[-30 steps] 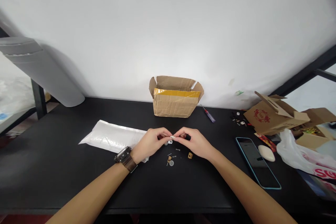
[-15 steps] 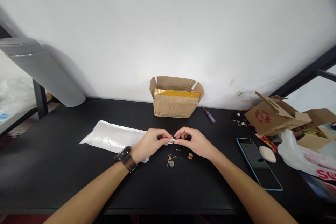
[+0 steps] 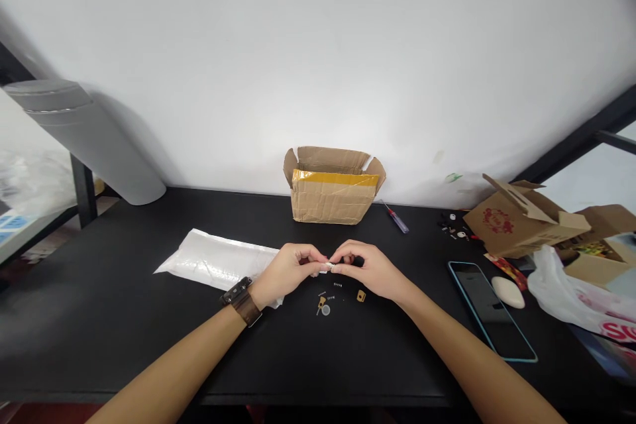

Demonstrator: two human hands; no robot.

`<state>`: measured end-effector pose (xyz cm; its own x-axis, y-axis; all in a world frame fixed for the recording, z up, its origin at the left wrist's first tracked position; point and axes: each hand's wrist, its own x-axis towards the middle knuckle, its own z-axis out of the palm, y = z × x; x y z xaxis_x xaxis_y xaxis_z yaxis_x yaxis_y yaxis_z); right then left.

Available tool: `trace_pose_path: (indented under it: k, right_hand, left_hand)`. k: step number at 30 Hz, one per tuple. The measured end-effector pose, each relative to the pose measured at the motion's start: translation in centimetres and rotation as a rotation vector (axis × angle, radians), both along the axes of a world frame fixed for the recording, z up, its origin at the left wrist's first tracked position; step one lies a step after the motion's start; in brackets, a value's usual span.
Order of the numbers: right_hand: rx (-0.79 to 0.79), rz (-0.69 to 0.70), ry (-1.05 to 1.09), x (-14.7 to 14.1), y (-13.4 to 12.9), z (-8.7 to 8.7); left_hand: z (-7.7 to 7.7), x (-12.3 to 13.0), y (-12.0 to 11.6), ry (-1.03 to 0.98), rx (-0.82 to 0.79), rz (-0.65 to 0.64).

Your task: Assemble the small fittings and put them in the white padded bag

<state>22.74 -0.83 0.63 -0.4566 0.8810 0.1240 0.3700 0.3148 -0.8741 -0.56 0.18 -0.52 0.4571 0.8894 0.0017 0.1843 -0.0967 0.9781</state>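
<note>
A small white piece (image 3: pixel 325 267), partly hidden by fingers and too small to name, is pinched between my two hands above the dark table. My left hand (image 3: pixel 285 271), with a watch (image 3: pixel 242 298) on its wrist, grips it from the left with thumb and fingertips. My right hand (image 3: pixel 370 268) closes on it from the right, fingertips nearly meeting the left ones. Just below lie several small springs (image 3: pixel 338 285), a brass-coloured part (image 3: pixel 322 303), a round translucent disc (image 3: pixel 326 310) and, farther right, another brass-coloured piece (image 3: pixel 361 295).
A white padded mailer (image 3: pixel 213 258) lies beside and under my left hand. An open cardboard box (image 3: pixel 332 199) stands by the wall, with a screwdriver (image 3: pixel 396 217) to its right. At the right are a phone (image 3: pixel 491 311), a white mouse (image 3: pixel 508 292), a plastic bag (image 3: pixel 561 291) and another box (image 3: pixel 517 222).
Both hands keep their pinch on the white piece, with only tiny shifts of the fingers. The whole view has moved slightly; the parts on the table lie as before.
</note>
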Motion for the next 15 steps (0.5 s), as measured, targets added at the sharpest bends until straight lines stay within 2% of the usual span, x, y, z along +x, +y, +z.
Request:
trace_pose_path:
  k: [8, 15]
  right_hand:
    - [0.026, 0.013, -0.043, -0.04, 0.12, -0.26]
    - [0.028, 0.029, -0.037, -0.03, 0.18, -0.42]
  left_hand:
    - [-0.06, 0.11, 0.11, -0.024, -0.01, -0.027]
    - [-0.56, 0.16, 0.27, -0.133, -0.067, -0.044]
